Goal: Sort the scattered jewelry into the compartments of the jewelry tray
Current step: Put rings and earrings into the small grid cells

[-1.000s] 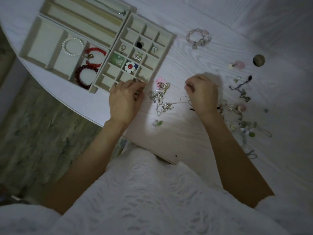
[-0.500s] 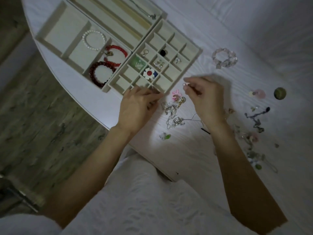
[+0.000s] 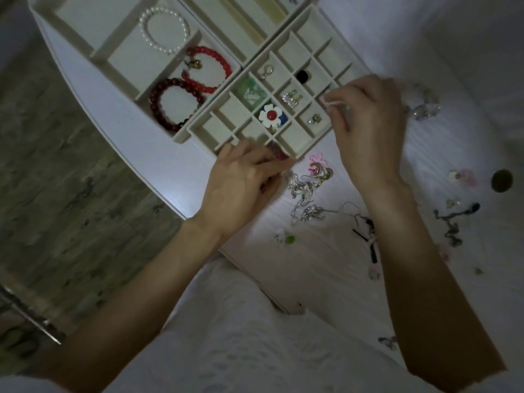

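head view: the right hand (image 3: 365, 123) hovers over the right edge of the small-cell section of the jewelry tray (image 3: 300, 38), thumb and forefinger pinched together on a small pale item; it is too blurred to identify. the left hand (image 3: 243, 180) rests at the tray's near edge with fingers curled together; whether it grips anything cannot be determined. sorted so far: a pearl bracelet (image 3: 164, 31) and two red bead bracelets (image 3: 209, 68) in the large compartments, a flower brooch (image 3: 270, 115), a black ring (image 3: 302, 76) and stud earrings (image 3: 292, 98) in separate small cells. unsorted jewelry remains on the white table (image 3: 453, 137): a tangled pile of chains and earrings (image 3: 307, 194) just beside the left hand, a crystal bracelet (image 3: 422, 106) partly behind the right hand, and scattered small pieces (image 3: 453, 222) further right. handling estimate: pieces are light, small and hard; chains are limp and likely to snag on neighbours, so lift one strand at its clasp or free end and draw it clear slowly. earrings should be taken by the body, not the hook or post, which may bend. smooth beads may slip, so pinch across the band.
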Demonstrator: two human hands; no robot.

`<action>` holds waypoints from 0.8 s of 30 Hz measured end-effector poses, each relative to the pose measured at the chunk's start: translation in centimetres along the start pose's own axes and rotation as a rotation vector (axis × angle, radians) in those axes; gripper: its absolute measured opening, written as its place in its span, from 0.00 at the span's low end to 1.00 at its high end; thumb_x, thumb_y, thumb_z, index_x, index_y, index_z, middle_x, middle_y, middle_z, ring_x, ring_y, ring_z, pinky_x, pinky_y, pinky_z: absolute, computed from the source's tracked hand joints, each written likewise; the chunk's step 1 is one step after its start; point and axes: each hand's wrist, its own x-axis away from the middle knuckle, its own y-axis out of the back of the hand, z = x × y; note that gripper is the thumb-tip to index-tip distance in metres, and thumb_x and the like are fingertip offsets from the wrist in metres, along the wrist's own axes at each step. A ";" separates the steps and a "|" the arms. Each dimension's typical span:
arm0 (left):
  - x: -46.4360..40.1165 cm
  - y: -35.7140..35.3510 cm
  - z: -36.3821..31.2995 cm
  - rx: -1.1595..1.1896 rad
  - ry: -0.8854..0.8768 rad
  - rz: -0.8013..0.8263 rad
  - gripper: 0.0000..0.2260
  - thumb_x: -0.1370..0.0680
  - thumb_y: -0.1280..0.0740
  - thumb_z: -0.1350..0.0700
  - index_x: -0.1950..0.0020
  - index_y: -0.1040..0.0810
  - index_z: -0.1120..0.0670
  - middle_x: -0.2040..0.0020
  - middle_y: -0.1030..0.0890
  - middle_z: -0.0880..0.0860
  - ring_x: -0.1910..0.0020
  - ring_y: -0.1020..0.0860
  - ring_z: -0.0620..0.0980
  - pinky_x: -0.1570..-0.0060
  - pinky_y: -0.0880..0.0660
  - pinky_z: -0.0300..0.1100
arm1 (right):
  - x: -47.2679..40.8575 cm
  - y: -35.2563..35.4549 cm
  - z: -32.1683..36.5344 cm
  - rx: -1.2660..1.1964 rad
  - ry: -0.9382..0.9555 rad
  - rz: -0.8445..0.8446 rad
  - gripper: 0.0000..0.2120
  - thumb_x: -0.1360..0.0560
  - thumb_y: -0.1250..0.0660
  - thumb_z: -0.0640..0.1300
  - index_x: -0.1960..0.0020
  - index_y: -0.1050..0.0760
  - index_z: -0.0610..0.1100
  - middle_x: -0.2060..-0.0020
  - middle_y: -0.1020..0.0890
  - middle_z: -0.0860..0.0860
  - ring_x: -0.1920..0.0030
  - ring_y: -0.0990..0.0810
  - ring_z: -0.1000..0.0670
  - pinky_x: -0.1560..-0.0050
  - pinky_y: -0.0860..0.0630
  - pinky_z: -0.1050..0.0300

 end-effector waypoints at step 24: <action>-0.1 -0.2 0.5 0.001 -0.011 0.034 0.13 0.22 0.38 0.50 0.43 0.18 0.50 0.53 0.18 0.49 0.55 0.25 0.52 0.55 0.37 0.43 | -1.4 0.3 0.1 0.187 0.097 0.160 0.07 0.28 0.34 0.38 0.54 0.18 0.43 0.47 0.25 0.44 0.44 0.30 0.39 0.51 0.39 0.57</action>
